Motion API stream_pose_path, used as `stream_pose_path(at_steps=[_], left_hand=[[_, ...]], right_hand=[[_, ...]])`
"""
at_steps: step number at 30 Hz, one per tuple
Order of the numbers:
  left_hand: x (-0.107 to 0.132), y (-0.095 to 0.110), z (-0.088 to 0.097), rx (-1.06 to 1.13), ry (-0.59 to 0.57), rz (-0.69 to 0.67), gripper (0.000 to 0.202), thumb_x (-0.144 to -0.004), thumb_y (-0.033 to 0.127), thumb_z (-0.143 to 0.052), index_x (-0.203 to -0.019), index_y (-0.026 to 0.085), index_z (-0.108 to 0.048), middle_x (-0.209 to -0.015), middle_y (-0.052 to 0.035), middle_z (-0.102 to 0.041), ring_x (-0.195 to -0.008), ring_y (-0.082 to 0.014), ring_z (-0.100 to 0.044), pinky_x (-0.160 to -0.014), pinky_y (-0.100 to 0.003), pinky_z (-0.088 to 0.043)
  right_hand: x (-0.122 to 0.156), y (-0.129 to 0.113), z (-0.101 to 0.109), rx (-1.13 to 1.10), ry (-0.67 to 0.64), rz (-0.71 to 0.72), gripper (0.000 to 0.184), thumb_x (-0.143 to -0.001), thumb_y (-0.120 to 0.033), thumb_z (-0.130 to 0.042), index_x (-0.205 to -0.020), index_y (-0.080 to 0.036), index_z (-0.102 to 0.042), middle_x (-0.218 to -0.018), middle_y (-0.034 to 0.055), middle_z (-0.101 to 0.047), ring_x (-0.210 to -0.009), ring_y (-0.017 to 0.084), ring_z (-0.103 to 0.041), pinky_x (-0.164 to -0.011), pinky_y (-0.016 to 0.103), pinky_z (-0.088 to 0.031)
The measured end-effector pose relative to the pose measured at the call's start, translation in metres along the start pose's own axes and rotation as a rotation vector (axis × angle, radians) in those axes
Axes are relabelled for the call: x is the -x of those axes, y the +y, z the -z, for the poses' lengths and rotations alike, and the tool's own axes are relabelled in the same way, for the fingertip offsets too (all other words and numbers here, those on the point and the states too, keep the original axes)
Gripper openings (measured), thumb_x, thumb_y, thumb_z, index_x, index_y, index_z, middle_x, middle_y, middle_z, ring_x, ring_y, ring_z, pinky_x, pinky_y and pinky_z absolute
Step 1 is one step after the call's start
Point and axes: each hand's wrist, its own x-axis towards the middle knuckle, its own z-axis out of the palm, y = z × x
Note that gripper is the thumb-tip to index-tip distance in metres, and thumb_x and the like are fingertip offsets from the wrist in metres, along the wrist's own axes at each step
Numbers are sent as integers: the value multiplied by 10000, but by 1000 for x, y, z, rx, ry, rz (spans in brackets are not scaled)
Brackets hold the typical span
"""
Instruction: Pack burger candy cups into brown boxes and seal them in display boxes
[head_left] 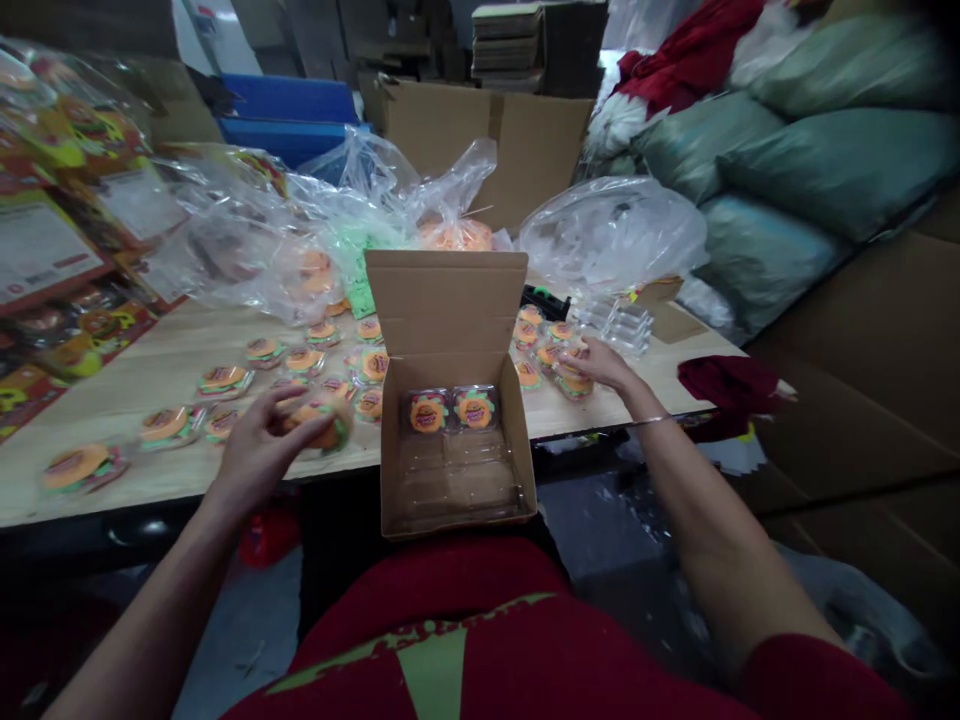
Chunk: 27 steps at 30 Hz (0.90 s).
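My left hand (264,430) is closed on a toy hamburger in a clear shell (321,422), blurred by motion, just left of the open cardboard box (447,300). Two such clear-cased hamburgers (428,412) sit side by side at the back of the box, in a clear plastic tray (459,478) with several compartments. On the right of the box, my right hand (606,364) has its fingers closed round another cased hamburger (574,384) in a small group on the table. The fingertips partly cover it.
Several more cased hamburgers (166,426) lie across the left of the wooden table (45,400). Clear plastic bags (240,240), one with orange pieces (456,235), stand behind. Printed cartons (52,240) rise at left. Clear trays (619,325) and a dark red cloth (727,385) lie right.
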Motion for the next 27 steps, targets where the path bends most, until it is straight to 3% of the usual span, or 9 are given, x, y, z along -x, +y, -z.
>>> stream_pose_path(at_steps=[2, 5, 8, 10, 12, 14, 18, 22, 27], left_hand=[[15, 37, -26, 46, -147, -169, 561, -694, 587, -696, -1082, 198, -582, -951, -49, -659, -846, -246, -643, -731, -367, -515], [23, 70, -76, -365, -242, -454, 471, -729, 527, -673, -1005, 150, -619, -1010, -120, -642, -923, -274, -608, -797, -393, -492], [20, 72, -111, -801, -184, -573, 508, -835, 537, -580, -1058, 85, -640, -978, -186, -661, -1007, -351, -567, -858, -470, -435], [19, 67, -121, -952, -172, -582, 510, -881, 529, -529, -1035, 60, -658, -933, -206, -673, -1019, -370, -555, -875, -493, -400], [19, 64, -126, -1031, -236, -570, 478, -868, 512, -558, -992, 65, -675, -927, -212, -681, -990, -363, -564, -878, -495, -381], [20, 65, -129, -1092, -321, -591, 454, -841, 482, -606, -1028, 74, -676, -1006, -218, -683, -1012, -364, -568, -884, -492, -369], [21, 64, -128, -1146, -463, -616, 510, -820, 491, -634, -1132, 88, -648, -1144, -222, -659, -1085, -368, -560, -894, -477, -368], [18, 56, -113, -1095, -486, -653, 585, -785, 539, -651, -1136, 70, -632, -1102, -218, -665, -1045, -375, -580, -911, -488, -354], [17, 49, -109, -1057, -463, -702, 563, -772, 511, -669, -1099, 54, -647, -1025, -234, -666, -1008, -397, -586, -891, -501, -356]], right_hand=[[-1, -2, -2, 34, 48, 76, 686, -701, -521, -753, -1244, -135, -592, -1164, 147, -651, -1025, 286, -617, -832, 356, -498], [4, -15, 2, 99, 155, 60, 713, -619, -485, -791, -1213, -132, -611, -1198, 170, -607, -1095, 331, -582, -906, 412, -484], [24, -35, 14, -63, 350, 17, 804, -630, -532, -767, -1273, -100, -553, -1212, 192, -575, -1091, 337, -568, -918, 448, -478], [46, -56, 21, -306, 364, 86, 800, -713, -560, -699, -1351, -126, -489, -1184, 158, -589, -1035, 298, -588, -875, 433, -500], [71, -87, 21, -536, 251, 213, 706, -801, -556, -623, -1382, -189, -459, -1134, 107, -608, -968, 254, -611, -821, 400, -525], [95, -125, 9, -649, 144, 313, 644, -801, -543, -651, -1333, -223, -480, -1103, 78, -609, -950, 236, -617, -811, 387, -537], [124, -183, -42, -475, 224, 262, 684, -651, -448, -838, -1180, -197, -484, -1103, 87, -552, -976, 252, -592, -839, 415, -537], [134, -186, -79, -88, -2, 283, 580, -743, -355, -810, -1182, -160, -484, -1166, 146, -527, -1003, 290, -609, -807, 426, -532], [132, -168, -68, 164, -240, 499, 601, -784, -318, -792, -1289, -151, -514, -1270, 202, -536, -1109, 344, -576, -904, 479, -491]])
